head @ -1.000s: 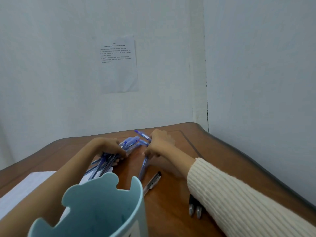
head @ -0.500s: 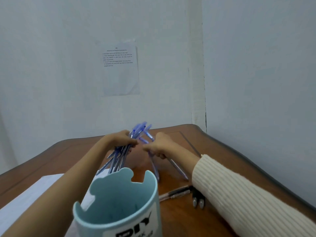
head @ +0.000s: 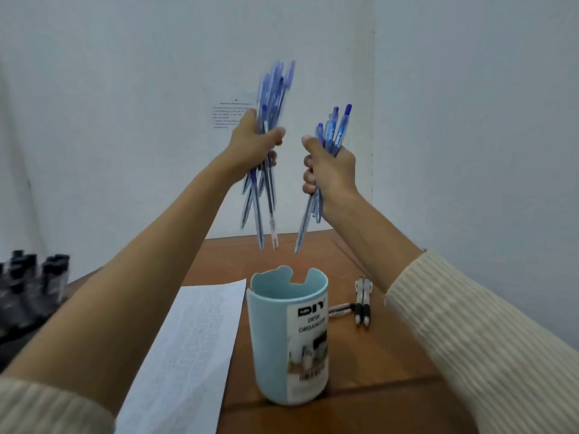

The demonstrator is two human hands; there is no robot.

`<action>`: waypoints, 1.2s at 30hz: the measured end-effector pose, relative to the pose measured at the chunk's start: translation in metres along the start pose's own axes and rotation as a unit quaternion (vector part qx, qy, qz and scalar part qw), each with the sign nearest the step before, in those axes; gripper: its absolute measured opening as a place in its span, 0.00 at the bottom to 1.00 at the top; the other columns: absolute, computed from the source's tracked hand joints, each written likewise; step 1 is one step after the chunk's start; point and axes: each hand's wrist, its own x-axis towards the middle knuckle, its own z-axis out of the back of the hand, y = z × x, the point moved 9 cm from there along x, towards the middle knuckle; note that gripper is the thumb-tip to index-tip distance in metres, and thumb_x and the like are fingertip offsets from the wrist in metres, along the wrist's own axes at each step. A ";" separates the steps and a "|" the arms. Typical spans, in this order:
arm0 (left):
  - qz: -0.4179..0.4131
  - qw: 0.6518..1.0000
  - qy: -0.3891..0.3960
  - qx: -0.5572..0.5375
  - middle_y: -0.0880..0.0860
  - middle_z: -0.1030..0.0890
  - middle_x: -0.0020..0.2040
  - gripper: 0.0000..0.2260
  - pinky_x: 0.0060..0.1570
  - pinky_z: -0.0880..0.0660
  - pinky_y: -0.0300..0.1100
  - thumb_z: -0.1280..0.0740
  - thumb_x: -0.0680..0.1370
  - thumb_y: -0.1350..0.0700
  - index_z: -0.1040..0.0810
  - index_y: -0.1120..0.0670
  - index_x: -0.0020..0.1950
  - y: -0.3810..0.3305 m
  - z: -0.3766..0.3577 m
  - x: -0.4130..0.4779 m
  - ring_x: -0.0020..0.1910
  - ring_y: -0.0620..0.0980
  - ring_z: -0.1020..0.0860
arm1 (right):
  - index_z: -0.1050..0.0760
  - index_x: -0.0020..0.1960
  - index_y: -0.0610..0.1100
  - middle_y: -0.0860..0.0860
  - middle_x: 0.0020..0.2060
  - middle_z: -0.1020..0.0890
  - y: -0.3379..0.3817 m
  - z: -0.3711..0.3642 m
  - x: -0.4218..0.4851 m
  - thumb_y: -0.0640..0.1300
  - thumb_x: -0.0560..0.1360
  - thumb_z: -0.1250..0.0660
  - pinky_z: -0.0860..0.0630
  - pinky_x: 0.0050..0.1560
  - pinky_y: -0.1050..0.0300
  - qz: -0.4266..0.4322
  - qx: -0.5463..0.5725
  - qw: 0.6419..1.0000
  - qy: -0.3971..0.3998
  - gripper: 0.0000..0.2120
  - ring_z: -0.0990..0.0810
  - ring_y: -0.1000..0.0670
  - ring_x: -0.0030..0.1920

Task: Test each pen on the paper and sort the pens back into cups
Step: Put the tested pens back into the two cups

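**Both fists full of blue pens, held high above the cup**

Head view only. I see both arms raised in front of the white wall, well above the table [head: 391,380].

- Left hand [head: 255,148]: fingers curled tight round a thick bundle of blue pens [head: 274,89]. The bundle stands roughly upright. Its upper ends are motion-blurred, and its lower ends fan out below the fist.
- Right hand [head: 332,170]: also closed in a fist, gripping a smaller bunch of blue pens [head: 336,126]. The blue ends point up and lean slightly right; the clear barrels stick out below, angled down and left.
- The two hands are near each other but apart. I cannot count the pens in either one.
- Light blue cup [head: 266,339]: upright on the table, below the hands and clear of the pen tips. Its label reads "DIY Desk Organizer". I see nothing inside it from this angle.
- Paper [head: 191,349]: a white sheet lying flat just left of the cup, with faint marks across it, too blurred to read.
- Black pens [head: 362,303]: two lie side by side on the table to the right of the cup. A third pen [head: 340,309] lies crosswise between them and the cup.
- Far left edge: a cluster of dark-capped objects [head: 34,286], too blurred to identify.
- Cream ribbed sleeves [head: 485,339] are pushed up both forearms.
- A printed notice [head: 230,115] is stuck on the wall behind the left hand.
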 end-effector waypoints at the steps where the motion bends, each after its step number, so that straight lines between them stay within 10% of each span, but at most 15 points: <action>1: -0.009 1.000 -0.003 -0.011 0.53 0.27 0.39 0.09 0.27 0.27 0.37 0.37 0.79 0.60 0.36 0.59 0.54 -0.015 0.005 -0.004 0.27 0.47 0.28 | 0.34 0.39 0.45 0.50 0.27 0.33 0.006 -0.004 -0.006 0.41 0.76 0.35 0.40 0.19 0.66 0.003 0.001 1.000 0.002 0.10 0.39 0.55 0.20; 18: -0.057 0.993 -0.025 -0.099 0.52 0.26 0.35 0.08 0.27 0.28 0.38 0.36 0.78 0.61 0.35 0.59 0.50 -0.053 0.001 -0.099 0.25 0.45 0.28 | 0.30 0.43 0.44 0.48 0.32 0.27 0.019 0.015 -0.068 0.44 0.75 0.34 0.35 0.20 0.65 0.072 -0.156 0.980 -0.103 0.06 0.32 0.51 0.27; 24: -0.045 0.994 -0.032 -0.097 0.52 0.26 0.33 0.08 0.25 0.28 0.37 0.33 0.76 0.62 0.33 0.57 0.48 -0.041 -0.006 -0.115 0.22 0.42 0.28 | 0.29 0.43 0.46 0.49 0.35 0.24 0.004 0.018 -0.072 0.46 0.75 0.33 0.28 0.40 0.51 0.092 -0.190 0.970 -0.117 0.06 0.28 0.50 0.33; 36: -0.007 0.984 -0.056 -0.168 0.52 0.24 0.38 0.07 0.38 0.20 0.42 0.36 0.76 0.65 0.31 0.55 0.49 -0.006 -0.006 -0.147 0.30 0.43 0.23 | 0.28 0.36 0.44 0.51 0.27 0.27 0.006 0.009 -0.086 0.50 0.76 0.35 0.29 0.27 0.63 0.064 -0.127 0.988 -0.062 0.13 0.29 0.54 0.26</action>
